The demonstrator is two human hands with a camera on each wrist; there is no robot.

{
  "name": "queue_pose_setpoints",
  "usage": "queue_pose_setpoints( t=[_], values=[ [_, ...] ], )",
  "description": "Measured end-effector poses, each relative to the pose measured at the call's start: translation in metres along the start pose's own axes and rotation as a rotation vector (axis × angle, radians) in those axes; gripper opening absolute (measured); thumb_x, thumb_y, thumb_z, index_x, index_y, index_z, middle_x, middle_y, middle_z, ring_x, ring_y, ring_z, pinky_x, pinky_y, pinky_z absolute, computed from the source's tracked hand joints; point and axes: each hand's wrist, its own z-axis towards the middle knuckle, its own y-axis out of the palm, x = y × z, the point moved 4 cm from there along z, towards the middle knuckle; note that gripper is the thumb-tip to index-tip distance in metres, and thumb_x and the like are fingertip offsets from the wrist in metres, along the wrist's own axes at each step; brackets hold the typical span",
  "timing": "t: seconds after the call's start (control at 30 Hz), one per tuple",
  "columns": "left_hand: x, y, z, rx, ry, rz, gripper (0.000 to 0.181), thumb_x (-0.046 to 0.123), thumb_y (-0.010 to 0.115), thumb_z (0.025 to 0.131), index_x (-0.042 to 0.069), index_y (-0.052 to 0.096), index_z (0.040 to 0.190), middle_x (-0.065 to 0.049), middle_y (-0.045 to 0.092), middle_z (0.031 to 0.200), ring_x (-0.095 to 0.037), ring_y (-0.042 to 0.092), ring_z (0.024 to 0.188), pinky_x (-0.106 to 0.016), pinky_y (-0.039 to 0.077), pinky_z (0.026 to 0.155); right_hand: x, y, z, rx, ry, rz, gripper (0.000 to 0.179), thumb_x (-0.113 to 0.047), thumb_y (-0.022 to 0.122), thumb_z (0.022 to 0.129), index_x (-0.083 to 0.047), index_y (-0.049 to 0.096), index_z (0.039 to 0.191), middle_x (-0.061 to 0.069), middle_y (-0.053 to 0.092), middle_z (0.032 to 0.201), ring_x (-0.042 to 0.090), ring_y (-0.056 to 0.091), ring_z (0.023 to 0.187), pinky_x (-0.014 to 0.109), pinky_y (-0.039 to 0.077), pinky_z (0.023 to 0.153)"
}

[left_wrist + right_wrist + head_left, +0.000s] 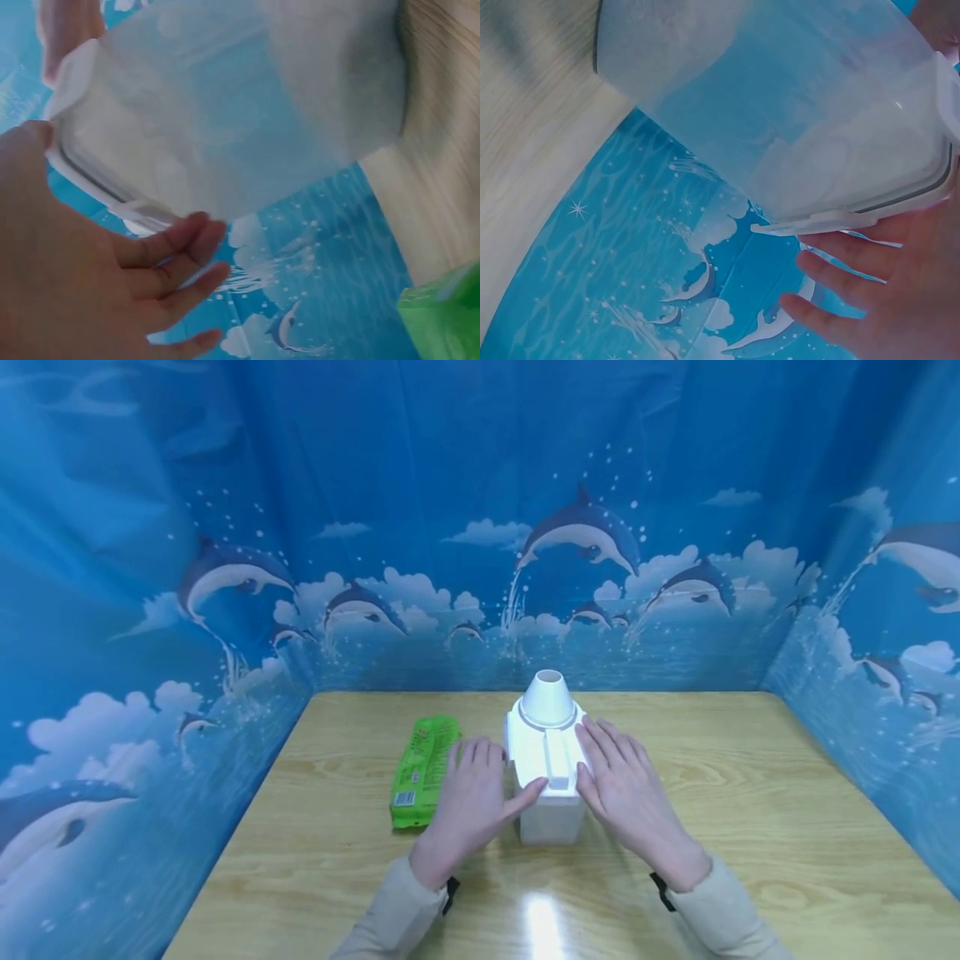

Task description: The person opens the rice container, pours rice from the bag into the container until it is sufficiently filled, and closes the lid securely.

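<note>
A translucent storage container [551, 824] stands upright on the table, with pale contents low inside it in the wrist views. Its white lid [529, 753] carries a white cone-shaped cup [547, 703] on top. My left hand [474, 793] is at the lid's left edge, its thumb over the near edge and its fingers extended beside a side latch [146, 215]. On the opposite side, my right hand [628, 793] touches the lid with straight fingers. The right latch [810, 223] sticks outward from the container wall in the right wrist view.
A green printed packet [426, 768] lies left of the container, close beside my left hand. The wooden table [750, 793] reaches back to a blue dolphin-print curtain [420, 527] that encloses the back and both sides.
</note>
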Motion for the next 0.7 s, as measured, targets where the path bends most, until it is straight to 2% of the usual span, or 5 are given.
queue_pose_setpoints(
  t=[0.13, 0.33, 0.47, 0.7],
  values=[
    [-0.002, 0.007, 0.002, 0.047, 0.044, -0.036, 0.077, 0.074, 0.036, 0.096, 0.003, 0.060, 0.113, -0.014, 0.062, 0.111, -0.029, 0.056, 0.110, -0.048, 0.042, 0.109, -0.001, 0.001, 0.000, -0.011, 0.001, 0.021, 0.056, -0.031, 0.038, 0.104, 0.009, 0.051, 0.141, 0.027, 0.051, 0.146, 0.043, 0.049, 0.133, 0.058, 0.039, 0.111],
    [-0.003, 0.013, 0.004, 0.110, 0.084, -0.050, 0.071, 0.069, 0.038, 0.097, 0.002, 0.059, 0.107, -0.011, 0.058, 0.100, -0.026, 0.054, 0.097, -0.043, 0.047, 0.096, -0.001, 0.001, 0.002, 0.026, -0.015, 0.047, 0.057, -0.032, 0.035, 0.105, 0.011, 0.053, 0.138, 0.029, 0.052, 0.143, 0.044, 0.051, 0.131, 0.058, 0.040, 0.110],
    [-0.003, 0.014, 0.005, 0.132, 0.107, -0.042, 0.066, 0.066, 0.039, 0.098, 0.003, 0.058, 0.104, -0.012, 0.058, 0.098, -0.026, 0.053, 0.095, -0.043, 0.047, 0.095, -0.001, 0.002, 0.003, 0.045, -0.016, 0.054, 0.056, -0.030, 0.035, 0.104, 0.011, 0.053, 0.137, 0.029, 0.054, 0.142, 0.044, 0.051, 0.130, 0.058, 0.041, 0.109],
    [-0.003, 0.017, 0.006, 0.118, 0.120, -0.058, 0.065, 0.063, 0.038, 0.098, 0.002, 0.057, 0.106, -0.013, 0.058, 0.100, -0.027, 0.054, 0.098, -0.045, 0.047, 0.099, 0.000, 0.005, 0.002, 0.068, -0.015, 0.065, 0.056, -0.030, 0.035, 0.104, 0.011, 0.054, 0.137, 0.029, 0.055, 0.141, 0.044, 0.051, 0.130, 0.059, 0.042, 0.107]
  ],
)
